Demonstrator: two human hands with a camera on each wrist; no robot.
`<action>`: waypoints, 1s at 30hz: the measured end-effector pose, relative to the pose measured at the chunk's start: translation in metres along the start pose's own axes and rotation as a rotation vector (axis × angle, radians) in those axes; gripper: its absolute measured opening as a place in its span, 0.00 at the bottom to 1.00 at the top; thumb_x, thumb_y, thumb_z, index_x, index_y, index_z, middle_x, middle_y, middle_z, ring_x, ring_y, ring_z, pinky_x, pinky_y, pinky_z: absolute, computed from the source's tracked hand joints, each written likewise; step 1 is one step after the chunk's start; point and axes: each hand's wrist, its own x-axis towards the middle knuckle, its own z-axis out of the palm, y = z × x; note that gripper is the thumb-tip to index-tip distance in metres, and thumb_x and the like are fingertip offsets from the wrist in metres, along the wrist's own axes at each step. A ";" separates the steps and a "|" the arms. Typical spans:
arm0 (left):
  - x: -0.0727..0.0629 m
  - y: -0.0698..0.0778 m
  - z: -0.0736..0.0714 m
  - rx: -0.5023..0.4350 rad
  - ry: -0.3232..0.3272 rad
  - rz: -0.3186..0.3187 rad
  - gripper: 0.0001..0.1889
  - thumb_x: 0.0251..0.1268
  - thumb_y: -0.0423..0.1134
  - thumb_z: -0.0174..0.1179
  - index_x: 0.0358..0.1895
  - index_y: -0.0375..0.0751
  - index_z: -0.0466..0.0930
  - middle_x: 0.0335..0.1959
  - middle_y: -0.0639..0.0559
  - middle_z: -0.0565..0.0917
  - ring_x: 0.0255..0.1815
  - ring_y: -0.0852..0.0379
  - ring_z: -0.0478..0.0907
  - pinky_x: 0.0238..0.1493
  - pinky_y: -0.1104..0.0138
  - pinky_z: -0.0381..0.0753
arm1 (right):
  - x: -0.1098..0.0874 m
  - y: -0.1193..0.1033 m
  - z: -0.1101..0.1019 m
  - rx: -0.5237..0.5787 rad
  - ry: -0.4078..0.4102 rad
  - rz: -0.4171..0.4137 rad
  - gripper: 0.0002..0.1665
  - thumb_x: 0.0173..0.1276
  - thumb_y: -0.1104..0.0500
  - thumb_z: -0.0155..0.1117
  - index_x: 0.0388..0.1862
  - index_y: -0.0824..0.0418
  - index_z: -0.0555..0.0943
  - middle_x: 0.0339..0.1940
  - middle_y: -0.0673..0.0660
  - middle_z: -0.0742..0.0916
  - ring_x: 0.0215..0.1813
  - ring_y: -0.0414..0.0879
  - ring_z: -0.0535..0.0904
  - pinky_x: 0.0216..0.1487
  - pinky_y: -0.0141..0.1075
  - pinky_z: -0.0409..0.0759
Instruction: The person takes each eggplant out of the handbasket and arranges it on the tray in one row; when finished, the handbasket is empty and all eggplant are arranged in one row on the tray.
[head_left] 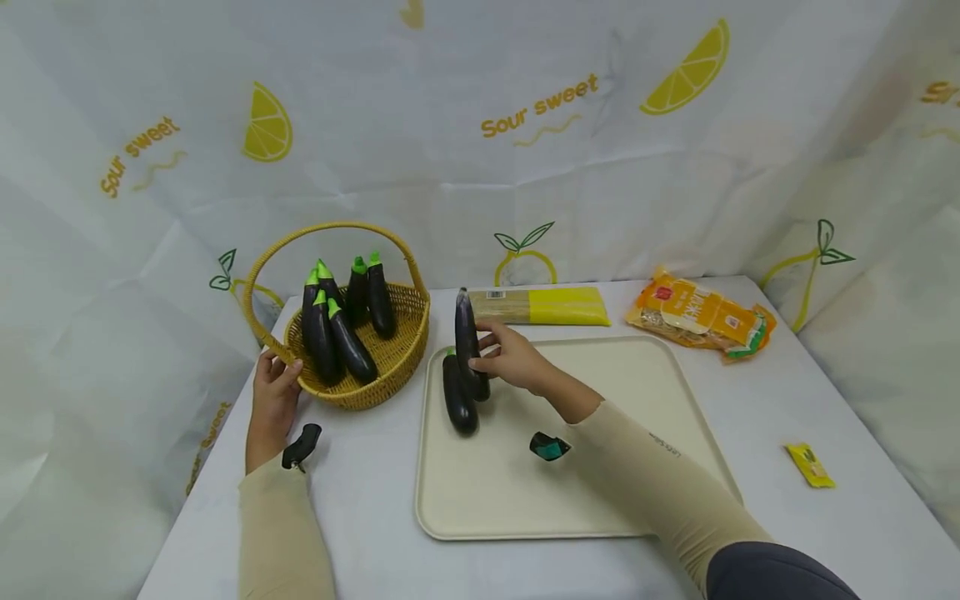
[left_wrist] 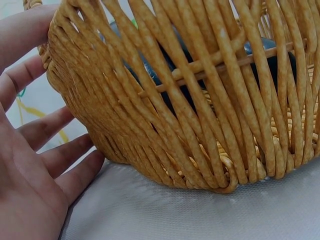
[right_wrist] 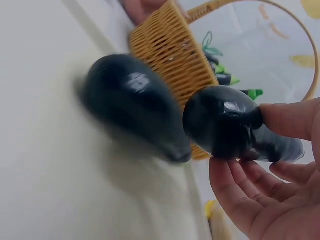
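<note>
Before me a white cloth printed with lemon slices and "Sour sweet" hangs behind a white table. With twelve o'clock pointing away from the seated side, a cream tray takes up the middle. At its ten o'clock is a wicker basket with a tall hoop handle. An orange food bag lies past the tray's one o'clock, and a flat packet, part yellow, past its twelve.

The person's left hand grips the basket at its eight o'clock, thumb at the rim and fingers spread against the outer weave. The right hand pinches an eggplant between thumb and fingers, keeping it near upright over the tray's ten o'clock; I can't tell whether it touches the one below. That lying eggplant rests on the tray, its tip towards eleven o'clock. Six green-capped eggplants sit in the basket, mostly on its left side. Smallest is a yellow sachet, on the table off the tray's three o'clock.
</note>
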 end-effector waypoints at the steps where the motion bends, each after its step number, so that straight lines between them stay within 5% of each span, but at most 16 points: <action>1: 0.000 0.000 0.001 0.003 0.001 -0.001 0.20 0.68 0.25 0.56 0.59 0.47 0.67 0.63 0.48 0.68 0.57 0.53 0.68 0.53 0.69 0.73 | -0.003 0.006 -0.001 0.015 -0.003 0.009 0.40 0.66 0.62 0.67 0.74 0.60 0.60 0.55 0.62 0.77 0.49 0.51 0.80 0.43 0.40 0.82; 10: 0.005 0.003 0.005 -0.008 -0.023 0.016 0.21 0.69 0.26 0.55 0.60 0.48 0.67 0.65 0.47 0.67 0.59 0.53 0.68 0.55 0.68 0.71 | -0.015 0.043 0.000 0.050 -0.065 0.099 0.43 0.65 0.61 0.67 0.74 0.66 0.58 0.53 0.64 0.78 0.41 0.50 0.81 0.39 0.41 0.81; 21: 0.003 0.001 0.002 -0.021 0.000 0.001 0.20 0.69 0.25 0.55 0.59 0.45 0.66 0.63 0.47 0.68 0.56 0.53 0.69 0.52 0.69 0.73 | -0.015 0.035 0.014 -0.057 -0.124 0.157 0.40 0.68 0.61 0.64 0.73 0.70 0.59 0.52 0.63 0.80 0.45 0.50 0.81 0.41 0.41 0.82; 30: 0.003 -0.003 0.000 -0.042 -0.003 0.021 0.18 0.67 0.22 0.55 0.54 0.45 0.69 0.57 0.47 0.72 0.49 0.54 0.73 0.47 0.68 0.76 | -0.011 0.037 0.022 -0.082 -0.136 0.169 0.35 0.69 0.61 0.63 0.71 0.70 0.63 0.50 0.62 0.80 0.37 0.47 0.83 0.38 0.39 0.82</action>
